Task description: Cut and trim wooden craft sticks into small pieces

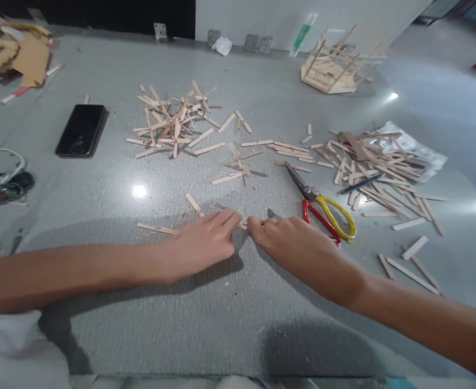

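Note:
In the middle of the grey table, my left hand (205, 240) and my right hand (288, 240) are close together with fingers closed. A short piece of a wooden craft stick (242, 226) shows between my fingertips; the rest of it is hidden. By my right hand, a dark blade tip (273, 214) sticks out, its other end out of sight. Scissors (310, 197) with one red and one yellow handle lie just beyond that hand. Two loose sticks lie beside my left hand, one partly under it (156, 228) and one farther away (194, 205).
Piles of craft sticks lie at the back (176, 121) and right (383, 162), the latter with a dark pen (359, 183). A stick-built frame (330, 75) stands at the back right. A phone (81, 131) and a white cable (19, 156) are on the left.

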The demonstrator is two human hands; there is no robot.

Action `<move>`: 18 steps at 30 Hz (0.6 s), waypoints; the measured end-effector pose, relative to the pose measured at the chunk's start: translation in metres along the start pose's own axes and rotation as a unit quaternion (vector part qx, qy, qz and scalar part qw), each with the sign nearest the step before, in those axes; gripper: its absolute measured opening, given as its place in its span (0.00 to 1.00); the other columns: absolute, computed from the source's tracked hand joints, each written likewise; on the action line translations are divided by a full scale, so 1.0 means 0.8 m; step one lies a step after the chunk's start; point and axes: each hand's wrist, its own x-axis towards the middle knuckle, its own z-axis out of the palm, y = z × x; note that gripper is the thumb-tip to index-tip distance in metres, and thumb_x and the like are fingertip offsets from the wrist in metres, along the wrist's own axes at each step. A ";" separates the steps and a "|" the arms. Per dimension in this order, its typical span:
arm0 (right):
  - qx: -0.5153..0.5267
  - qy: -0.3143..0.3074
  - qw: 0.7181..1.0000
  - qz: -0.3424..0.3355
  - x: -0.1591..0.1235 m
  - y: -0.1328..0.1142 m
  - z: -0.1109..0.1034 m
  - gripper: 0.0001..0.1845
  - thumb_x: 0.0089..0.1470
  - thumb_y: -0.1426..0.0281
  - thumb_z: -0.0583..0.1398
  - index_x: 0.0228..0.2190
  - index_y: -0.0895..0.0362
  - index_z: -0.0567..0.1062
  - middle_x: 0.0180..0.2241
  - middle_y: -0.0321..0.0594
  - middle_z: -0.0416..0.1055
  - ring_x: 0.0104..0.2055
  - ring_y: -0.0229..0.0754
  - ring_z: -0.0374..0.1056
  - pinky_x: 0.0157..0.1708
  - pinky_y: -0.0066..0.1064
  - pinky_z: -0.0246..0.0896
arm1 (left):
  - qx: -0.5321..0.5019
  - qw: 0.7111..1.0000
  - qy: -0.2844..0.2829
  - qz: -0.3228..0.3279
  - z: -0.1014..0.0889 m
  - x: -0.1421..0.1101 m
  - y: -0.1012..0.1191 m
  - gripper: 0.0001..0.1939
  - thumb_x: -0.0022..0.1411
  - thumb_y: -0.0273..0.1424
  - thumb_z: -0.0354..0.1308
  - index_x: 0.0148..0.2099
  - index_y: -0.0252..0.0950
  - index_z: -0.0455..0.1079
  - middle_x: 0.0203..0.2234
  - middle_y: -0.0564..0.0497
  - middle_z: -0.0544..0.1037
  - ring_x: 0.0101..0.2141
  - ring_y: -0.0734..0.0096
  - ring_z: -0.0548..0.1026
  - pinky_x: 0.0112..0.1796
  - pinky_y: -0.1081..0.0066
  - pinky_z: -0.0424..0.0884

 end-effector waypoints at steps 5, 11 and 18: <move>0.002 0.017 1.000 0.008 -0.003 -0.002 0.006 0.14 0.55 0.87 0.52 0.34 0.60 0.72 0.23 0.40 0.73 0.22 0.42 0.70 0.20 0.36 0.35 | -0.015 0.999 0.025 -0.013 0.007 -0.003 0.002 0.08 0.59 0.14 0.55 0.33 0.29 0.71 0.41 0.40 0.73 0.46 0.55 0.71 0.41 0.63 0.72; 0.025 0.016 0.999 0.014 -0.006 -0.003 0.010 0.14 0.54 0.87 0.52 0.34 0.60 0.72 0.23 0.39 0.73 0.21 0.40 0.69 0.20 0.36 0.36 | -0.040 0.998 0.051 -0.027 0.013 -0.004 0.004 0.08 0.57 0.14 0.55 0.31 0.30 0.70 0.38 0.41 0.73 0.45 0.57 0.71 0.42 0.64 0.71; 0.063 0.013 0.997 0.033 -0.011 -0.004 0.015 0.17 0.54 0.87 0.52 0.40 0.62 0.73 0.26 0.39 0.74 0.23 0.43 0.72 0.21 0.35 0.41 | -0.020 0.999 0.028 -0.015 0.005 -0.003 0.003 0.07 0.58 0.16 0.57 0.32 0.29 0.72 0.40 0.40 0.74 0.46 0.54 0.71 0.42 0.63 0.72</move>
